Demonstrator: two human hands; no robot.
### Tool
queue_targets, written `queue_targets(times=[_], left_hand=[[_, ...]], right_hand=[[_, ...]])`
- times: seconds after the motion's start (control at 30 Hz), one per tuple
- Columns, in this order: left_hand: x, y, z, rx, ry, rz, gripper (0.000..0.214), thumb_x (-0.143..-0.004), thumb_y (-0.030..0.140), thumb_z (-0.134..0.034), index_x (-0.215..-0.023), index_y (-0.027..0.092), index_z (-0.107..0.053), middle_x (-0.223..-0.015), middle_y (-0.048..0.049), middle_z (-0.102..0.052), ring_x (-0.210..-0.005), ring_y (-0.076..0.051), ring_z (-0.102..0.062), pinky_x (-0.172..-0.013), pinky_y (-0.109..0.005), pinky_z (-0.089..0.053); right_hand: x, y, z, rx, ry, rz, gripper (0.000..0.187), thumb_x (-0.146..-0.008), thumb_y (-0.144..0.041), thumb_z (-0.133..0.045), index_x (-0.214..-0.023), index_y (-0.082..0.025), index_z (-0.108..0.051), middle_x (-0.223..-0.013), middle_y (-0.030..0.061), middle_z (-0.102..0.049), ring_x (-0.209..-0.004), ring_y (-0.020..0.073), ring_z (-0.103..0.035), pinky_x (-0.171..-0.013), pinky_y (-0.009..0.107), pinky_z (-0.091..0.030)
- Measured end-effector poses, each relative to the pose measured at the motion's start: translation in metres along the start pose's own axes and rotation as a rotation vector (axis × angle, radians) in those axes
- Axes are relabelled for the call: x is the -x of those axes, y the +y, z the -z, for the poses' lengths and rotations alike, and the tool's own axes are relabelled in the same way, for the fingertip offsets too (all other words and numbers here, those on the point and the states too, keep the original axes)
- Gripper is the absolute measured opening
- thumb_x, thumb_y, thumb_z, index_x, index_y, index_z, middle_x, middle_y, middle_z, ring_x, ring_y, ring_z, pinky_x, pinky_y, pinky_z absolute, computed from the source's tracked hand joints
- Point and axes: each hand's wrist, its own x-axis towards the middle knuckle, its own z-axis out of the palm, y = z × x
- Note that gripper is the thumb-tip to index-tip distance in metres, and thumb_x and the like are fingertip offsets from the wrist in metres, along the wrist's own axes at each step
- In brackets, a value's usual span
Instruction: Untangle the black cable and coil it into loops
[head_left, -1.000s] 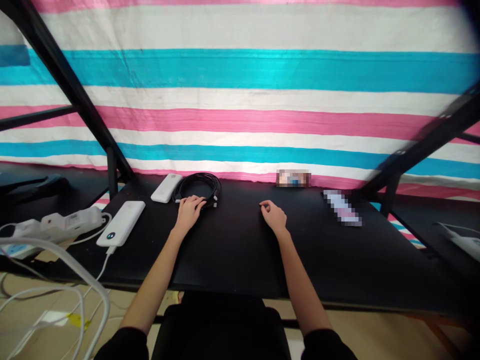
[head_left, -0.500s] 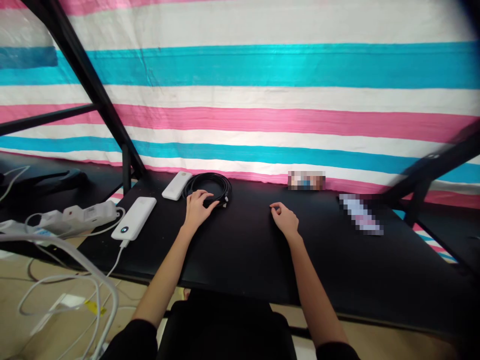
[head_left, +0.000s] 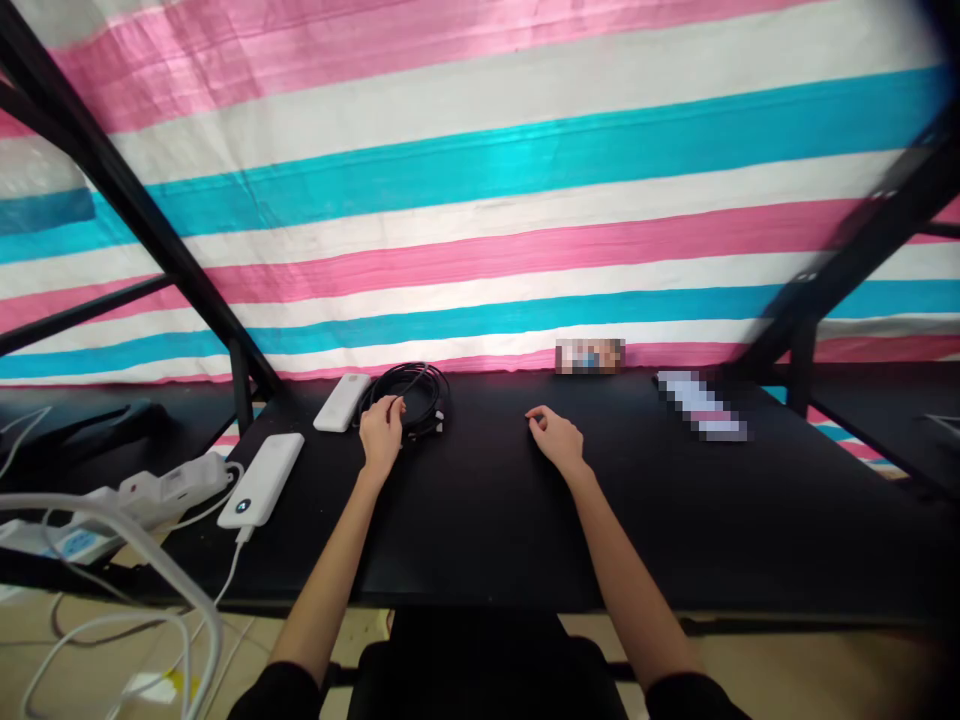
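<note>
A coiled black cable [head_left: 416,392] lies near the back of the black table [head_left: 487,500]. My left hand [head_left: 381,434] is at its near left side, fingers curled and pinched on a strand of the coil. My right hand [head_left: 553,436] rests on the bare tabletop to the right, fingers loosely curled with nothing in them. Two white power banks sit left of the coil: a small one [head_left: 342,402] just beside it and a larger one [head_left: 262,479] nearer the left edge, with a white lead plugged into it.
A white power strip [head_left: 161,490] and loose white cables [head_left: 112,560] hang off the table's left side. Two blurred items lie at the back right [head_left: 590,355] [head_left: 701,405]. Black frame struts [head_left: 135,215] rise at both sides before a striped cloth backdrop [head_left: 480,200].
My left hand went from lying flat on the coil's near edge to pinching a strand, which now lifts slightly. The right hand stayed put. The view tilted.
</note>
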Motion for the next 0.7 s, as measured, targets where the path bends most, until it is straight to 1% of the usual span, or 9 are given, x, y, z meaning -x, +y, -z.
queue_targets(times=[0.1, 0.2, 0.27, 0.33, 0.37, 0.4, 0.47, 0.6, 0.7], left_hand=[[-0.011, 0.008, 0.006, -0.019, -0.037, 0.010, 0.042, -0.093, 0.042, -0.034, -0.083, 0.022, -0.069, -0.078, -0.0027, -0.071, -0.077, -0.020, -0.065, -0.070, -0.029, -0.045], [-0.018, 0.024, 0.004, -0.064, -0.101, -0.013, 0.038, -0.089, 0.047, -0.043, -0.080, 0.023, -0.071, -0.077, -0.0035, -0.071, -0.080, -0.021, -0.065, -0.072, -0.030, -0.046], [-0.021, 0.035, -0.003, -0.096, -0.152, -0.035, 0.032, -0.087, 0.045, -0.049, -0.084, 0.023, -0.071, -0.086, -0.0043, -0.071, -0.088, -0.022, -0.063, -0.080, -0.032, -0.046], [-0.024, 0.044, -0.016, -0.132, -0.199, -0.036, 0.029, -0.085, 0.043, -0.055, -0.097, 0.021, -0.068, -0.103, -0.0060, -0.068, -0.101, -0.023, -0.059, -0.090, -0.038, -0.043], [-0.026, 0.047, -0.023, -0.152, -0.219, -0.020, 0.032, -0.084, 0.042, -0.057, -0.105, 0.019, -0.065, -0.112, -0.0074, -0.064, -0.107, -0.025, -0.056, -0.094, -0.042, -0.042], [-0.028, 0.048, -0.030, -0.172, -0.239, 0.005, 0.036, -0.084, 0.041, -0.059, -0.112, 0.018, -0.061, -0.119, -0.0091, -0.060, -0.111, -0.026, -0.054, -0.095, -0.046, -0.041], [-0.035, 0.048, -0.042, -0.201, -0.291, 0.069, 0.040, -0.086, 0.038, -0.059, -0.119, 0.016, -0.055, -0.124, -0.0111, -0.055, -0.112, -0.027, -0.053, -0.094, -0.051, -0.043], [-0.045, 0.043, -0.056, -0.193, -0.400, 0.139, 0.032, -0.088, 0.034, -0.057, -0.115, 0.016, -0.056, -0.116, -0.0091, -0.059, -0.099, -0.022, -0.060, -0.084, -0.044, -0.051], [-0.046, 0.041, -0.056, -0.177, -0.397, 0.160, 0.030, -0.088, 0.033, -0.057, -0.114, 0.016, -0.057, -0.113, -0.0083, -0.060, -0.096, -0.021, -0.061, -0.081, -0.041, -0.052]], right_hand=[[0.000, 0.000, 0.001, -0.008, -0.008, 0.003, 0.026, -0.092, -0.036, -0.053, -0.108, -0.015, -0.060, -0.100, 0.0053, -0.063, -0.085, 0.0173, -0.062, -0.079, 0.038, -0.051], [0.000, 0.000, 0.002, -0.016, -0.019, 0.014, 0.026, -0.092, -0.035, -0.053, -0.108, -0.016, -0.060, -0.101, 0.0055, -0.063, -0.086, 0.0174, -0.062, -0.079, 0.038, -0.051], [0.001, -0.001, 0.001, -0.018, -0.029, 0.027, 0.026, -0.092, -0.035, -0.053, -0.108, -0.016, -0.060, -0.102, 0.0057, -0.063, -0.086, 0.0175, -0.062, -0.079, 0.038, -0.051], [0.002, -0.002, 0.001, -0.012, -0.040, 0.042, 0.026, -0.092, -0.034, -0.054, -0.109, -0.016, -0.060, -0.102, 0.0058, -0.063, -0.087, 0.0176, -0.062, -0.079, 0.039, -0.051], [0.003, -0.003, 0.001, -0.008, -0.045, 0.051, 0.026, -0.092, -0.034, -0.054, -0.109, -0.016, -0.059, -0.103, 0.0059, -0.063, -0.087, 0.0177, -0.062, -0.079, 0.039, -0.052], [0.004, -0.003, 0.001, -0.002, -0.050, 0.060, 0.026, -0.092, -0.034, -0.054, -0.110, -0.016, -0.059, -0.103, 0.0060, -0.063, -0.088, 0.0178, -0.062, -0.079, 0.039, -0.052], [0.006, -0.005, 0.002, 0.010, -0.058, 0.076, 0.026, -0.092, -0.034, -0.054, -0.110, -0.016, -0.059, -0.104, 0.0061, -0.063, -0.088, 0.0179, -0.062, -0.079, 0.039, -0.052], [0.007, -0.005, 0.005, 0.024, -0.079, 0.092, 0.026, -0.092, -0.033, -0.054, -0.111, -0.016, -0.059, -0.105, 0.0064, -0.063, -0.089, 0.0180, -0.062, -0.080, 0.039, -0.052], [0.006, -0.004, 0.007, 0.022, -0.097, 0.095, 0.026, -0.092, -0.034, -0.054, -0.111, -0.016, -0.059, -0.105, 0.0064, -0.063, -0.089, 0.0179, -0.062, -0.079, 0.039, -0.052]])
